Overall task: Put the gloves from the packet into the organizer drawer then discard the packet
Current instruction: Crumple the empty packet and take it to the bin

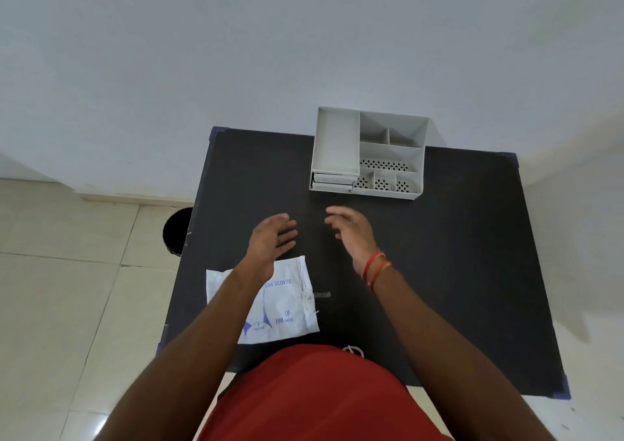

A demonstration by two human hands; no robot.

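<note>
A white plastic packet (287,302) printed "GLOVES" in blue lies flat on the black table (456,254), near its front left; my left forearm crosses over it. A white desk organizer (369,153) with several compartments stands at the table's far edge, its small drawers (332,180) at the lower left front, closed. My left hand (271,238) hovers palm down just beyond the packet, fingers spread, holding nothing. My right hand (353,231) hovers beside it, fingers apart, empty, a short way in front of the organizer. No loose gloves are visible.
A black round bin (175,234) stands on the tiled floor just left of the table. A small strip of tape (322,294) lies right of the packet. A white wall rises behind the table.
</note>
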